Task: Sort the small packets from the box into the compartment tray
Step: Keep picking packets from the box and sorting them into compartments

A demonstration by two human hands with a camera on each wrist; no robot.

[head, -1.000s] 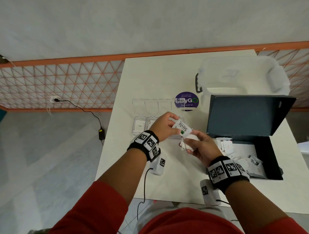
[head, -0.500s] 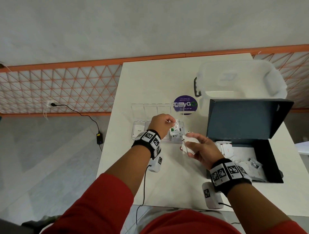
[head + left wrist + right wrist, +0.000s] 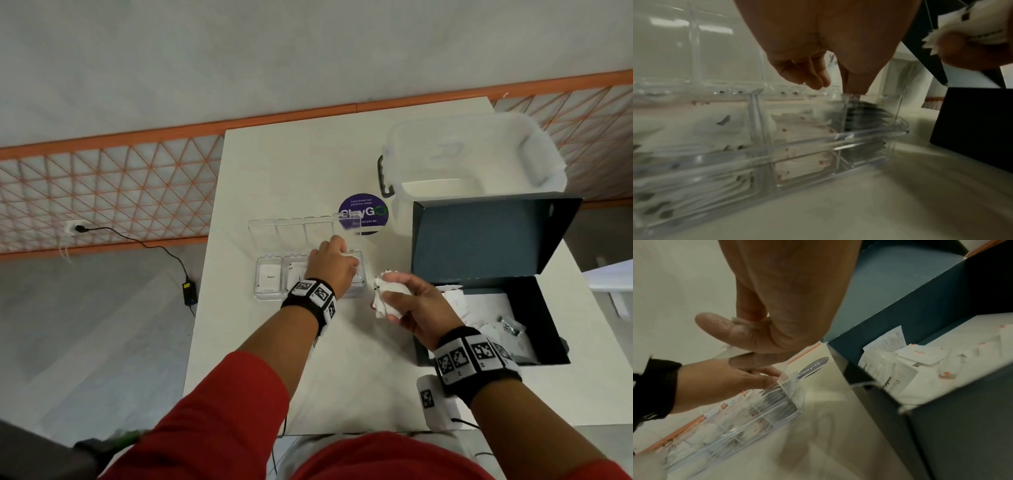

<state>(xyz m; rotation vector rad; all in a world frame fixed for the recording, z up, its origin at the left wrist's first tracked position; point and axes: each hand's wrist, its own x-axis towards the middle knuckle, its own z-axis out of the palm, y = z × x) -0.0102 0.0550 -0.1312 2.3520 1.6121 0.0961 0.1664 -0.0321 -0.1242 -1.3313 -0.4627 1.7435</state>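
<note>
A clear compartment tray (image 3: 269, 296) (image 3: 838, 138) (image 3: 789, 402) lies mid-table with its lid (image 3: 291, 229) folded back, and packets lie in its compartments. My left hand (image 3: 334, 263) (image 3: 828, 40) (image 3: 715, 378) reaches down to the rightmost compartment. Its thumb and fingers pinch a small packet that is mostly hidden. My right hand (image 3: 414, 305) (image 3: 777, 305) hovers just right of the tray and grips a bunch of white packets (image 3: 387, 291) (image 3: 962, 24). The dark box (image 3: 548, 335) (image 3: 941, 418) stands open at the right with more packets (image 3: 479, 308) (image 3: 900, 369) inside.
A clear plastic bin (image 3: 472, 154) stands at the back right behind the box's raised lid (image 3: 486, 236). A purple round sticker (image 3: 363, 214) lies behind the tray. On the floor to the left, a cable runs to a charger (image 3: 189, 291).
My left hand took the green-printed packet from my right hand, carried it left and lowered it to the tray's rightmost compartment. My right hand stayed close by with its bunch.
</note>
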